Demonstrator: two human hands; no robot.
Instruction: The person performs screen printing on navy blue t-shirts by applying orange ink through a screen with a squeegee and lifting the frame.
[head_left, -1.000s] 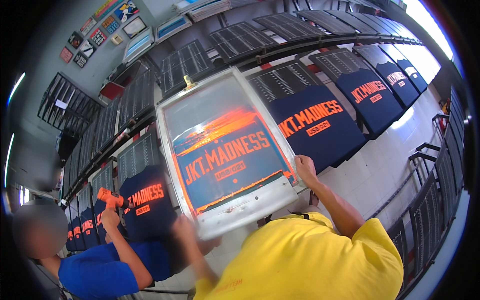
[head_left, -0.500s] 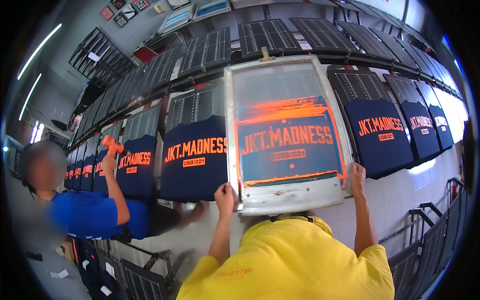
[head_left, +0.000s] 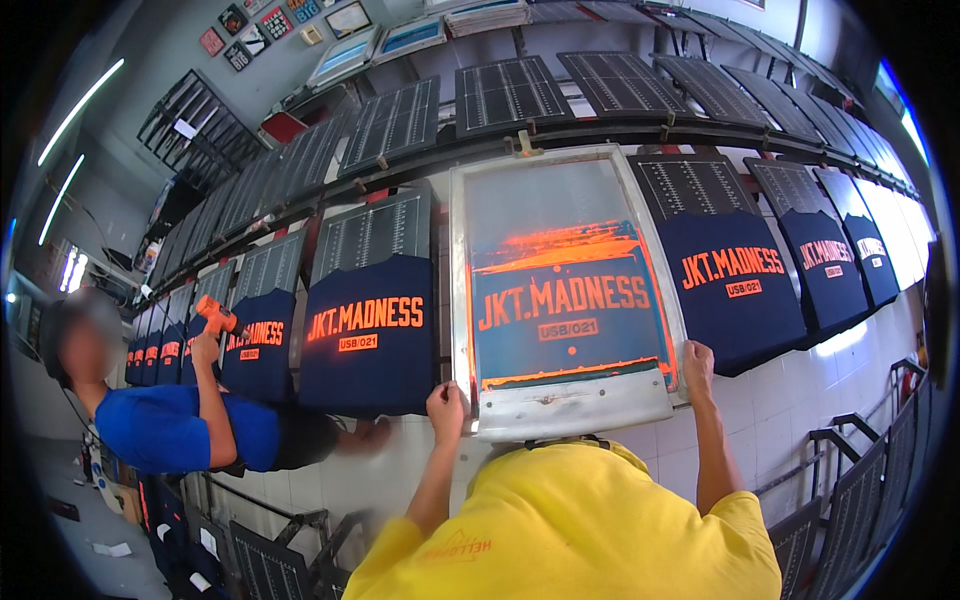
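A metal-edged printing screen [head_left: 545, 404] stands in front of me over a board. Through its mesh show lettering and smears of bright orange ink [head_left: 560, 240]. My left hand [head_left: 445, 412] is closed at the frame's lower left side, fingertips against the edge. At the lower right side my right hand [head_left: 699, 372] is closed in the same way. Whatever lies under the frame is mostly hidden. On either side, a navy shirt [head_left: 365, 380] and another navy shirt [head_left: 750, 325] with orange lettering lie stretched on boards.
To my left a person in a blue shirt [head_left: 185, 430] holds up an orange pistol-shaped tool [head_left: 216, 313] near the printed shirts. Behind runs a second row of black boards [head_left: 510, 92]. A clamp-like bracket [head_left: 524, 143] touches the screen's top edge. Dark racks [head_left: 850, 505] stand behind me at right.
The view has shifted slightly. Relative to the neighbouring shirts, the screen has moved a little to the right, with both hands staying at its sides. The co-worker has shifted slightly.
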